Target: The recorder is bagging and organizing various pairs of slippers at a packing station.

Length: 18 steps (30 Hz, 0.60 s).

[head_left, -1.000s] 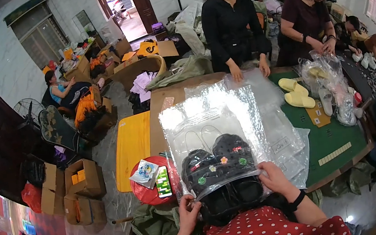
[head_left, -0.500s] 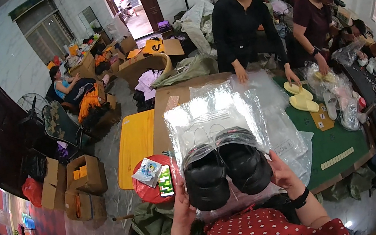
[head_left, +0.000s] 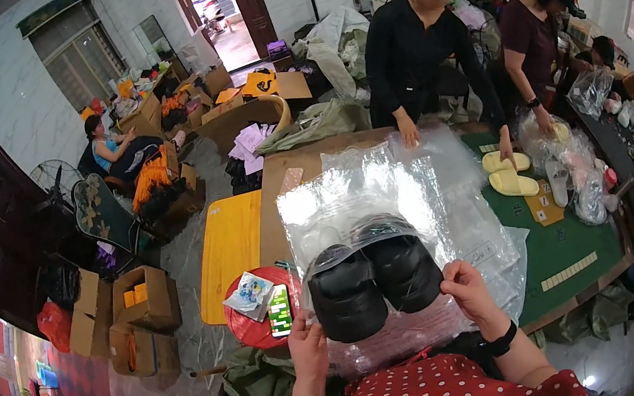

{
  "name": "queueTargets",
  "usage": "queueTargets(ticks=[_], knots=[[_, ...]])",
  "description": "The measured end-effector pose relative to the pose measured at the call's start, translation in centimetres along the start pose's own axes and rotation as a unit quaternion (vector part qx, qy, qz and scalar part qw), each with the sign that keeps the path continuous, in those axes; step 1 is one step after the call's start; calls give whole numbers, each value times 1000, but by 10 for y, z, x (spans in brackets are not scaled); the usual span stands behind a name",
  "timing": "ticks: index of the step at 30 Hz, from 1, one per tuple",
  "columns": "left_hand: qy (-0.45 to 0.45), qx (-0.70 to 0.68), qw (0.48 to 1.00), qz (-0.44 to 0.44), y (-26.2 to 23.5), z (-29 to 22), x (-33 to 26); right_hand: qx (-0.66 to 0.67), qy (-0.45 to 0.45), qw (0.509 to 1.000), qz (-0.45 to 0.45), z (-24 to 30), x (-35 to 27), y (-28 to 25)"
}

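Observation:
A pair of black slippers point(head_left: 348, 298) lies side by side, partly inside a clear plastic bag point(head_left: 354, 221) on the table in front of me. The bag's mouth crosses over the slippers, and their near ends stick out toward me. At the near left corner of the bag, my left hand point(head_left: 308, 346) is closed in a pinch on its edge. My right hand point(head_left: 467, 294) pinches the bag's other edge, close beside the right slipper. More clear plastic bags point(head_left: 462, 215) lie flat beneath and to the right.
A red round stool point(head_left: 248, 327) with a phone point(head_left: 279, 312) and a small packet point(head_left: 249, 293) stands left, near a yellow board point(head_left: 230, 254). Across the table, a co-worker's hand touches yellow slippers point(head_left: 513, 182) on a green mat point(head_left: 567, 240). Another person handles plastic-wrapped items.
My hands have shifted from the slippers' sides to pinching the bag's edges. The slippers sit slightly farther from me and lower. The co-worker's hand moved, and the yellow slippers shifted a little.

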<state>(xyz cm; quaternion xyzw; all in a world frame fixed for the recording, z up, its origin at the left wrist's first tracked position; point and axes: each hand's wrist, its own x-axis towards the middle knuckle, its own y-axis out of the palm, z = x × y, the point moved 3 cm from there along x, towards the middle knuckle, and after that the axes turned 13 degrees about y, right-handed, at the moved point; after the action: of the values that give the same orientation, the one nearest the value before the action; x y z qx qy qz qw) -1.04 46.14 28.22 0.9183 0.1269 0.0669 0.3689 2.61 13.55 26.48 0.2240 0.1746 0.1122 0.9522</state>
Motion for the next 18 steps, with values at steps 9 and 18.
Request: queueTargets(ticks=[9,18], knots=[[-58,234,970,34,1,23,-28,-48,-22,994,-93,4,0,14],[-76,270,959,38,-28,39,-28,-346,-120,901,-234,11,58,-14]])
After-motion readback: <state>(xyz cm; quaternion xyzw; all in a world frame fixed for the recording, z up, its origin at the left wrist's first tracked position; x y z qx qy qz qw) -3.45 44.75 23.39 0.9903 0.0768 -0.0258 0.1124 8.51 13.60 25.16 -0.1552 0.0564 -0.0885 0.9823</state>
